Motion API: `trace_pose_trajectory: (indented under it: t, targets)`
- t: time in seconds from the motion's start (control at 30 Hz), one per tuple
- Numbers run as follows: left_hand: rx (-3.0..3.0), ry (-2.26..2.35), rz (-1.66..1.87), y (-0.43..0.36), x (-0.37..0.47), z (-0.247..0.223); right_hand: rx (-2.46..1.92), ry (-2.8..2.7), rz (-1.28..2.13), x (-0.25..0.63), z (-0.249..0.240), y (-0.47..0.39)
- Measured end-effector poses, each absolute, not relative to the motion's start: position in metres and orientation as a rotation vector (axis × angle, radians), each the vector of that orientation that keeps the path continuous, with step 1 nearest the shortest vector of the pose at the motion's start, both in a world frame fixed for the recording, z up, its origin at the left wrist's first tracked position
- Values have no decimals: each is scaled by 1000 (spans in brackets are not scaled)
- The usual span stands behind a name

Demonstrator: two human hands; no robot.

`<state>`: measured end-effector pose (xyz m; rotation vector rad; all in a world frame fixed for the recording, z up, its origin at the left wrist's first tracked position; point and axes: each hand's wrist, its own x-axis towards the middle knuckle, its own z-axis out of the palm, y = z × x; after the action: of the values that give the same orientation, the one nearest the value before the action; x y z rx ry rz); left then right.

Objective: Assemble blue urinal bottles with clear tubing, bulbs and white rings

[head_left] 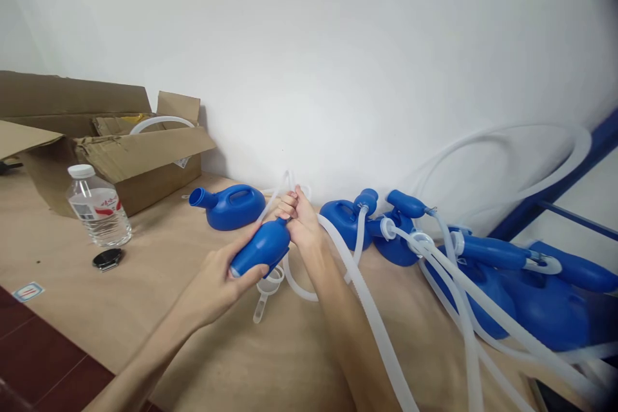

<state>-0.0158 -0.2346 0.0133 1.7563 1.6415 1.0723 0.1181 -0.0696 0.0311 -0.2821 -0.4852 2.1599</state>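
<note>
My left hand (229,277) is wrapped round a blue bottle-shaped plastic piece (263,248), tilted with its narrow neck up and to the right. At that neck, my right hand (299,215) is closed; its fingers pinch around the neck end, where a whitish tube (270,205) appears to meet it. The exact joint is hidden by the fingers. Just below the blue piece, a translucent white ring with a strap (263,306) lies on the wooden table (232,360). Behind my hands rests a blue jug with a handle and open spout (234,207).
An open cardboard box (145,170) stands at the left, with a water bottle (99,209) and a black watch-like object (107,259) before it. Several blue jugs (342,222) with long white tubes (369,309) crowd the right side. A white wall (309,64) rises behind.
</note>
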Motion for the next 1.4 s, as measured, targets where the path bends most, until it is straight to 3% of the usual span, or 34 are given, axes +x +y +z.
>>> trace_pose_trajectory:
  t: [0.2,0.47,0.57,0.77,0.93,1.13,1.3,1.4]
  targets:
    - [2417,2324,759,-240,2,4,-330,-388,2053,122,27,-62]
    - [2947,2143,964,-243,-27,-23,-388,-300,1919,140,22,-40]
    - [2759,1971,1203,-249,-38,-26,-363,-286,1879,154,30,-35]
    - [1720,1712,1672,-215,-29,0,-340,-610,1904,148,39,-44]
    - [1731,1448,1625,-166,-16,29,-313,-743,1721,140,32,-52]
    - [1774,1579,1632,-122,-3,48,-262,-557,1551,144,28,-52]
    - [1849,1607,1736,-101,6,51,-283,-403,1551,163,26,-35]
    - [1826,1425,1551,-96,10,51,-292,-405,1587,175,26,-26]
